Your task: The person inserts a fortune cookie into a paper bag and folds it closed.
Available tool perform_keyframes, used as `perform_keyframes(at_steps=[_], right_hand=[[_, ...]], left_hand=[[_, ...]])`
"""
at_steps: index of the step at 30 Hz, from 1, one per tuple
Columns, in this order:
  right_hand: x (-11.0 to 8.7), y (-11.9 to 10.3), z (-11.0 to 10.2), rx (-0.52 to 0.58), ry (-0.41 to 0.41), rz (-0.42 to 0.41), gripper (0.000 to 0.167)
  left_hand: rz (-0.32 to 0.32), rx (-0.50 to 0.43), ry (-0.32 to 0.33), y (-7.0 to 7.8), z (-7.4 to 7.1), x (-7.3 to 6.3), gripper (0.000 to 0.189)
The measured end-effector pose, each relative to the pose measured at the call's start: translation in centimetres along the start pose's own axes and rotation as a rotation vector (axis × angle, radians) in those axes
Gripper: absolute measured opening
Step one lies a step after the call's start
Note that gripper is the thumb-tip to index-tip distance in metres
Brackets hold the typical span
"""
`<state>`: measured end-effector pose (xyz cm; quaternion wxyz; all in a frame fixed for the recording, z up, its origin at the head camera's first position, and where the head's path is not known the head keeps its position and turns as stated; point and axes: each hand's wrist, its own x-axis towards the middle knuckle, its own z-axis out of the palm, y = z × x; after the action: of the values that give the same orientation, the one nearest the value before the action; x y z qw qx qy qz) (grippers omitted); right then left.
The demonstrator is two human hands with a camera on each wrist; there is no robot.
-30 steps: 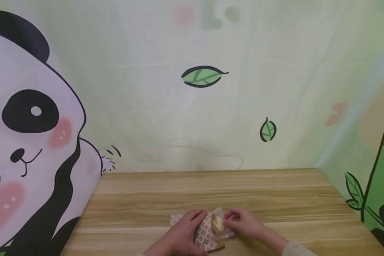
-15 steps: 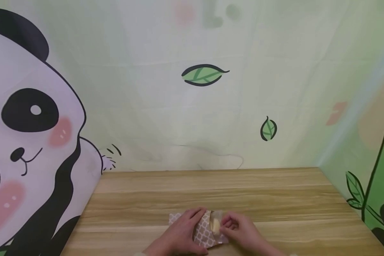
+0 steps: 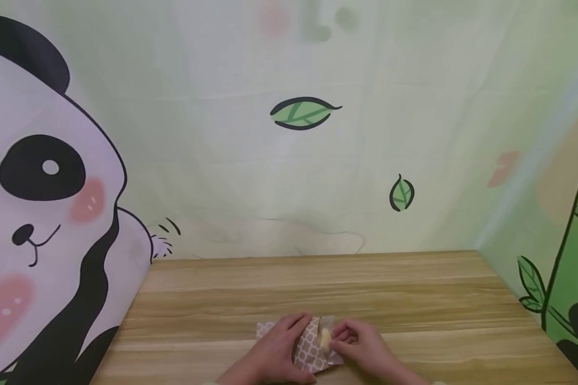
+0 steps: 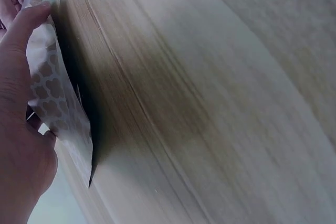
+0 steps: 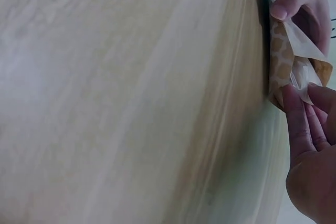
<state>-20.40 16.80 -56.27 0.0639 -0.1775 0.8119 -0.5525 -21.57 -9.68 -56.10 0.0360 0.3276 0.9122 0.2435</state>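
Note:
A brown paper bag with a white lattice pattern lies near the front of the table, its mouth toward the right. My left hand grips it across the middle, thumb along the near edge. In the left wrist view, the bag extends past the palm. At the mouth, my right hand pinches a clear plastic packet with something pale yellow inside. The right wrist view shows the clear packet partly within the opening, right fingertips right at the rim. The bag hides the packet's inner part.
The wood-grain table runs back to a pale green fabric backdrop with printed leaves. A printed panda covers the left side panel, and green bamboo is printed on the right one.
My right hand has moved left toward the bag, and less of the packet shows outside the mouth. In the last half second little has changed. My left hand keeps its hold.

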Motion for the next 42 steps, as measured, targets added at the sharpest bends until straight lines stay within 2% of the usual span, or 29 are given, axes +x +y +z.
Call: perform_keyframes(at_steps=[9, 21, 29, 34, 42], right_hand=[[0.4, 0.2, 1.1, 0.065, 0.008, 0.006, 0.017], [0.3, 0.1, 1.0, 0.054, 0.047, 0.049, 0.018], [-0.3, -0.3, 0.6, 0.133, 0.093, 0.067, 0.021], [-0.1, -0.5, 1.0, 0.136, 0.070, 0.054, 0.021], [0.5, -0.7, 2.0, 0.145, 0.080, 0.055, 0.018]], left_hand=[[-0.022, 0.012, 0.002, 0.2, 0.1, 0.2, 0.121], [0.022, 0.063, -0.009, -0.1, -0.3, 0.0, 0.129], [0.046, 0.069, 0.020, 0.0, -0.1, 0.0, 0.126], [0.038, 0.063, 0.027, 0.1, 0.2, 0.1, 0.123], [0.039, 0.066, 0.048, 0.1, 0.7, 0.1, 0.117]])
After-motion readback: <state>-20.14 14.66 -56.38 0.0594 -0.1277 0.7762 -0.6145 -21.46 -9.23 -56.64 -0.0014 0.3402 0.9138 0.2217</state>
